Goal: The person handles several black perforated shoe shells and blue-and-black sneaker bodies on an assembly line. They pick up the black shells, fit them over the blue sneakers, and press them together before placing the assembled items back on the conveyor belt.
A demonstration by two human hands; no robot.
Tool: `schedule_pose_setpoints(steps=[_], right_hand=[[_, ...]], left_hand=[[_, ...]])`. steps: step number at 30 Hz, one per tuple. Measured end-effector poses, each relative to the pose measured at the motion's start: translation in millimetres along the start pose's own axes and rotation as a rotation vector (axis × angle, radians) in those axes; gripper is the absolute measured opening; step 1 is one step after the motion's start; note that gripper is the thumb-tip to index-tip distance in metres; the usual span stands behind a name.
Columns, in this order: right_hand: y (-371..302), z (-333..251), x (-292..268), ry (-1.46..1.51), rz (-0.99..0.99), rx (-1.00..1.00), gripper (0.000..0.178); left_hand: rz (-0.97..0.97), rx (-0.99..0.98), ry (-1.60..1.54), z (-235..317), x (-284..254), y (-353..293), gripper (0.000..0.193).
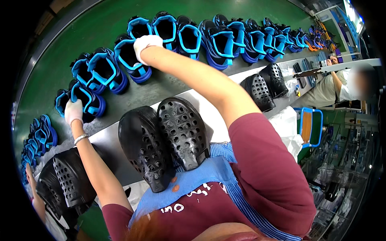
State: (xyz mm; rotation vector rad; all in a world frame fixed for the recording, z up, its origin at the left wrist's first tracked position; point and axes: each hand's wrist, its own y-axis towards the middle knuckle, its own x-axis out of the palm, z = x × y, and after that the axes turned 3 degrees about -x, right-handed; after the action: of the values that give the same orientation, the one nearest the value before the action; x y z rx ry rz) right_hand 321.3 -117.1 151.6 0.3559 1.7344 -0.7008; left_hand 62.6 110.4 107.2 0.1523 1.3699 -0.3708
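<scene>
Black sneakers with bright blue lining stand in a row on the green conveyor surface. At the left, my left hand [74,111], in a white glove, is closed on the collar of one sneaker [93,105]. My right hand [147,45], gloved too, reaches farther out and is closed at the collar of another sneaker [129,55]; its fingertips are partly hidden. Between these two sneakers stands another pair [107,71]. Closer to my chest, two black foot-shaped forms full of holes [183,130] stick up side by side.
More perforated forms stand at the right [259,92] and lower left [66,176]. A co-worker [337,86] sits at the far right near a blue-framed chair [311,126]. Another person's hand [31,176] shows at the left edge. A metal ledge [110,138] runs along the conveyor.
</scene>
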Motion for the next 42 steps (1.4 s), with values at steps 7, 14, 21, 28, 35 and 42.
schedule_pose_setpoints(steps=[7,14,21,28,35,42], right_hand=[[18,19,-1,0.047,-0.033,0.241,0.028],[-5,98,1,-0.115,-0.003,0.147,0.032],[-221,155,-69,0.073,0.489,0.059,0.036],[-386,185,-29,0.182,0.353,0.426,0.043],[-403,220,31,0.18,0.392,0.302,0.052],[-403,225,16,0.214,0.3,0.266,0.042]], left_hand=[[-0.023,0.114,-0.103,11,15,-18,0.04],[-0.036,0.144,-0.005,88,31,-50,0.045],[-0.009,0.13,-0.038,66,27,-47,0.069],[0.454,0.483,-0.193,52,14,-87,0.046],[0.341,0.434,-0.455,35,-6,-125,0.036],[0.222,0.395,-0.661,14,5,-129,0.034]])
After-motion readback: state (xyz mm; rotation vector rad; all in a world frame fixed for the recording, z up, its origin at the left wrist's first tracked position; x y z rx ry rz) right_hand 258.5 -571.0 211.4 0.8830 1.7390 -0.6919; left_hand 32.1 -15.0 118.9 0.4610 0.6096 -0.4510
